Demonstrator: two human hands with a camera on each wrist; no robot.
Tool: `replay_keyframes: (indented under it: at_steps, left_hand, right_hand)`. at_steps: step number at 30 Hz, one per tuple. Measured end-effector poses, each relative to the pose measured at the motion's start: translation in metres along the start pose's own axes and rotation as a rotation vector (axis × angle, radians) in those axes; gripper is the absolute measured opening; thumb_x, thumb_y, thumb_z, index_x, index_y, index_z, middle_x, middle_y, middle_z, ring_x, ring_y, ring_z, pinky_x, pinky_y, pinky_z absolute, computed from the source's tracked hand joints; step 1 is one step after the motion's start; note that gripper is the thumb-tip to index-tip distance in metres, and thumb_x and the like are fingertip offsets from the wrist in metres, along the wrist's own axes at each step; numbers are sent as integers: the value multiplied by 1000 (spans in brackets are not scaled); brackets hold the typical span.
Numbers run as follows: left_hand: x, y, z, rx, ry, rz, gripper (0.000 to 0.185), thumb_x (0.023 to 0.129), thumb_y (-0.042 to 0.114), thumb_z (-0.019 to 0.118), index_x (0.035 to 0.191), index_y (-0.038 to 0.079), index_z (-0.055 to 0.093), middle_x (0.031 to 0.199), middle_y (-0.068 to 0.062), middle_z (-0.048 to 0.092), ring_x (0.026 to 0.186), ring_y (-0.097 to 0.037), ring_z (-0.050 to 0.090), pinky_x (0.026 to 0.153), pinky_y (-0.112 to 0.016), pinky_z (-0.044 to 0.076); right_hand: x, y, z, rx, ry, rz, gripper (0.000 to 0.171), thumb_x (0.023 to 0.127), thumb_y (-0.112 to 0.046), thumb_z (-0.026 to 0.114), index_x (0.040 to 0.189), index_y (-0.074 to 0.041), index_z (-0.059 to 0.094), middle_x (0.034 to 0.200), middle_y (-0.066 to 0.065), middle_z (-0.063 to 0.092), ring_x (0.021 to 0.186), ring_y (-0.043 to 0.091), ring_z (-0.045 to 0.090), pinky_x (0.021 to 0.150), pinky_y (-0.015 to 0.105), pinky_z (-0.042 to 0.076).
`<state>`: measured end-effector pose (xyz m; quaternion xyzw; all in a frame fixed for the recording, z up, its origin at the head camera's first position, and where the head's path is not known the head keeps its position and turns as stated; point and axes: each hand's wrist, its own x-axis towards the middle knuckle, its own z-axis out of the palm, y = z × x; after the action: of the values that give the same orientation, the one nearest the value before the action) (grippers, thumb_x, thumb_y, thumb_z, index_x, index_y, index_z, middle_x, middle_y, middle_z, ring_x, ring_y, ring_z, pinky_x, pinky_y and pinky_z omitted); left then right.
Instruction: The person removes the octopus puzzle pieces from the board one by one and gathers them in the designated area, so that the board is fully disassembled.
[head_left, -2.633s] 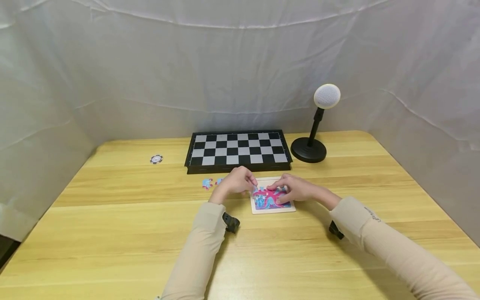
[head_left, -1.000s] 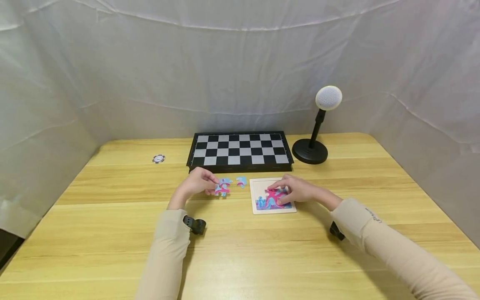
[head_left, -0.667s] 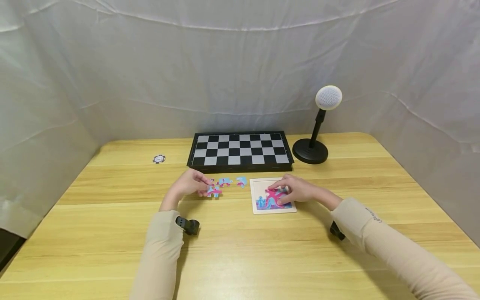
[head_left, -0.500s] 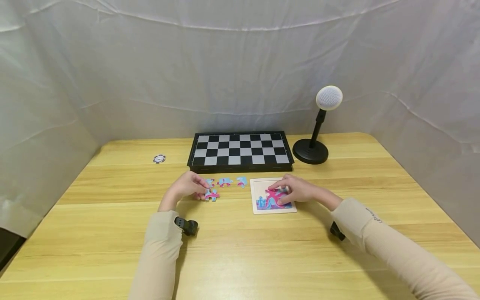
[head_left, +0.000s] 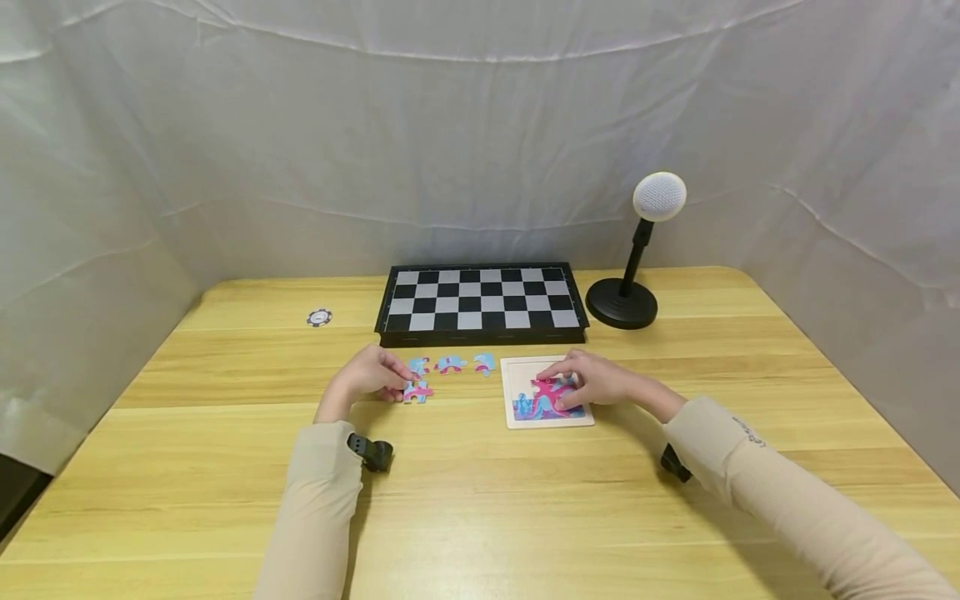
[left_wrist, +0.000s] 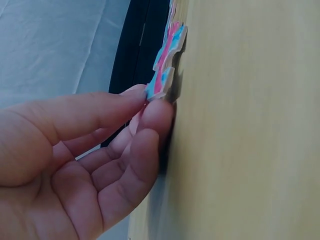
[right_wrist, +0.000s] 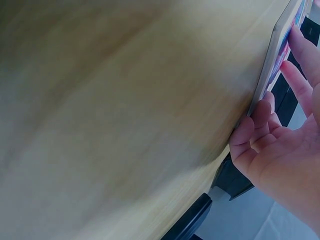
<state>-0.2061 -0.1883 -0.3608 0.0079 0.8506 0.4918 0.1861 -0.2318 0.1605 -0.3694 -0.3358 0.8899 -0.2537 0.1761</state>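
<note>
Between thumb and index finger, my left hand (head_left: 370, 373) pinches the edge of a pink-and-blue jigsaw piece (head_left: 417, 392), low over the table. In the left wrist view the piece (left_wrist: 162, 82) shows a pale cut edge beyond the fingertips. A row of three loose jigsaw pieces (head_left: 450, 364) lies just behind it. My right hand (head_left: 596, 379) touches the partly filled puzzle in a pale wooden tray (head_left: 511, 392), its thumb and index finger resting on the picture. Its other fingers lie by the tray's side in the right wrist view. This hand hides the tray's right part.
A black-framed checkered board (head_left: 480, 300) stands behind the pieces. To its right is a black stand (head_left: 622, 304) with a round white head. A poker chip (head_left: 319, 317) lies at the back left. Pale cloth (head_left: 465, 133) surrounds the table.
My left hand has moved left from the tray, carrying a jigsaw piece; the tray's left part now shows fewer pieces. Over the last half second the piece slid slightly left. My right hand stays put.
</note>
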Motion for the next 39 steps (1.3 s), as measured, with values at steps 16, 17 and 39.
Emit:
replay_keyframes:
  at_steps: [16,17,39]
  left_hand:
    - [1,5,-1,68,51,-27,13,79,-6,58,91,-10,61,70,-11,62,57,-16,57,56,-26,48]
    - [1,5,-2,77,55,-26,12,79,-5,58,90,-9,61,69,-11,61,57,-16,56,56,-26,48]
    - [9,32,23,55,35,209,12,79,0,62,87,-9,61,72,-18,62,53,-17,52,52,-27,46]
  right_hand:
    - [-1,2,-2,3,-22,-27,47,77,-23,71,120,-8,57,88,6,43,73,19,39,62,28,33]
    - [-1,3,-2,4,-25,-31,48,76,-23,71,120,-8,57,88,6,43,73,19,39,62,27,33]
    - [-4,6,-6,74,-36,-17,60,72,-20,75,119,5,46,93,8,45,72,17,40,64,26,36]
